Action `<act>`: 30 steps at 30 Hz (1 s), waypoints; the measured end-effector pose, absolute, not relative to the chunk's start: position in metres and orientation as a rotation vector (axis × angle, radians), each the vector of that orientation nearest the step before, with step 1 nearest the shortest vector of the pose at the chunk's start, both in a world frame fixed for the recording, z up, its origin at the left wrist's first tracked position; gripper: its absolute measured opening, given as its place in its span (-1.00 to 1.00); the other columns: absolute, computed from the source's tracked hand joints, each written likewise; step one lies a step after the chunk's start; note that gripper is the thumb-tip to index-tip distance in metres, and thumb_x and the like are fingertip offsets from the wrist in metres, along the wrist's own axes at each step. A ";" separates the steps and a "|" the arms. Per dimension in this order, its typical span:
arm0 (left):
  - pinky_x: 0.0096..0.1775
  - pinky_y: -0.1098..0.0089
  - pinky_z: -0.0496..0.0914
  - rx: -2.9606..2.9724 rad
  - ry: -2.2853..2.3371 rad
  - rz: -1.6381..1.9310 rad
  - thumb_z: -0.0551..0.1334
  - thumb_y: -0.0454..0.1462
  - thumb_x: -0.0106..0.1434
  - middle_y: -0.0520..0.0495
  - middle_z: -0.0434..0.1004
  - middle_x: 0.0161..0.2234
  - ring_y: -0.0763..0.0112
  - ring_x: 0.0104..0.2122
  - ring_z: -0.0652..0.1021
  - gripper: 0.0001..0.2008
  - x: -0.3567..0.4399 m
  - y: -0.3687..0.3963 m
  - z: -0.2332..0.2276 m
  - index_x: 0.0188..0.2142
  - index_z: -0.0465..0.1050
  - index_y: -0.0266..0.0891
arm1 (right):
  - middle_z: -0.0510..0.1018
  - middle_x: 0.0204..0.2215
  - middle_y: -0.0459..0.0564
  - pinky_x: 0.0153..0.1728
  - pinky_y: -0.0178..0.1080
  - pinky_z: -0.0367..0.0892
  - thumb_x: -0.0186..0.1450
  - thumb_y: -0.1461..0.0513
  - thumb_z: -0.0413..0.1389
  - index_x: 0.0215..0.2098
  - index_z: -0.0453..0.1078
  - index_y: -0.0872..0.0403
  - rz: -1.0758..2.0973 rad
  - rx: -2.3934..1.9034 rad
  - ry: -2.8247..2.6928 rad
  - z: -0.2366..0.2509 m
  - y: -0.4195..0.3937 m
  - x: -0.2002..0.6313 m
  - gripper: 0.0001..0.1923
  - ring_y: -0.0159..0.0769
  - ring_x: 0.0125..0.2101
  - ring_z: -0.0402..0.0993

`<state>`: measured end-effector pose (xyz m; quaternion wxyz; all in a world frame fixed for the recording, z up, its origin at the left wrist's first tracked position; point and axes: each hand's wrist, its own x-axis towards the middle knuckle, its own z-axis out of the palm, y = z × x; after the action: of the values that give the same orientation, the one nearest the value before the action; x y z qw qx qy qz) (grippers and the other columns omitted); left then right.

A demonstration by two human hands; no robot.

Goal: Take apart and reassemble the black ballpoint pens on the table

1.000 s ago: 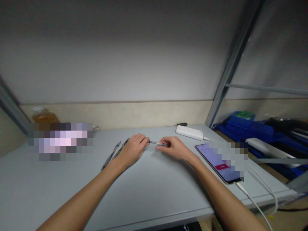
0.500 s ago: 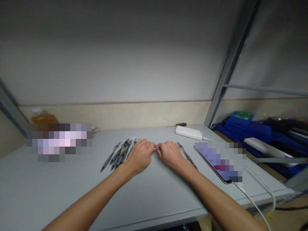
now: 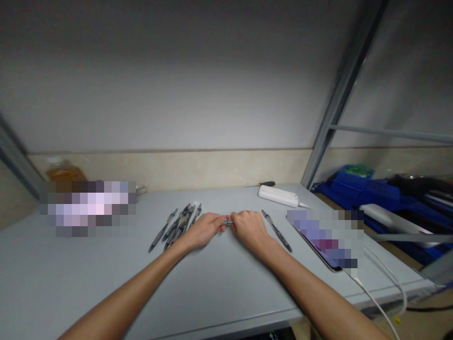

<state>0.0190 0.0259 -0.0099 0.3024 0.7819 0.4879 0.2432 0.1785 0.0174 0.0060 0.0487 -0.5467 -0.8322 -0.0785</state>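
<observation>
Head view: both hands meet knuckle to knuckle low over the desk [image 3: 226,288].
Left hand [image 3: 203,229]: curled closed, fingertips pinching one end of a small pen part [image 3: 229,222].
Right hand [image 3: 249,227]: curled closed on the part's other end.
Beside left hand: a bunch of pens [image 3: 177,225] lying outward of it.
Beside right hand: a single pen [image 3: 276,230], then a phone [image 3: 320,243].
Beyond right hand: a white charger [image 3: 279,195].

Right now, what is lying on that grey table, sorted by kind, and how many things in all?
Dark grey plastic pens in the pile, too overlapped to count exactly: about 6
Single dark pen lying apart: 1
Small pen part held between left hand and right hand: 1
White oblong charger block: 1
Black-handled screwdriver: 1
Flat phone: 1
Total: about 11
</observation>
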 end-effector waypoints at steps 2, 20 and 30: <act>-0.38 0.43 0.22 2.279 1.337 0.846 -0.08 -0.10 0.30 0.01 0.36 -0.50 0.42 -0.45 0.35 -0.64 0.019 0.022 -0.009 -0.41 0.34 -0.26 | 0.57 -0.36 0.23 -0.37 -0.20 0.28 0.38 0.15 -0.23 -0.21 0.46 0.11 -0.230 -1.752 -2.490 0.008 0.019 0.183 -0.57 -0.07 -0.31 0.53; -0.18 0.36 0.28 2.603 1.301 0.955 -0.08 -0.19 0.35 -0.07 0.43 -0.31 0.37 -0.26 0.42 -0.69 0.011 0.023 -0.008 -0.25 0.39 -0.25 | 0.56 -0.31 0.13 -0.34 -0.26 0.20 0.33 0.04 -0.14 -0.17 0.37 0.06 -0.076 -1.667 -2.493 0.009 0.024 0.197 -0.65 -0.13 -0.28 0.48; -0.18 0.35 0.30 2.748 1.250 1.034 0.02 -0.26 0.32 -0.10 0.50 -0.35 0.35 -0.27 0.41 -0.78 0.001 0.032 -0.011 -0.26 0.43 -0.28 | 0.52 -0.32 0.07 -0.33 -0.30 0.13 0.38 0.04 -0.25 -0.21 0.31 0.09 0.272 -1.456 -2.466 0.009 0.024 0.200 -0.60 -0.26 -0.31 0.41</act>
<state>0.0008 0.0323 -0.0115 -0.0249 0.8608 0.3917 0.3241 0.1996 0.0244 0.0095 0.1321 -0.5019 -0.8496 0.0939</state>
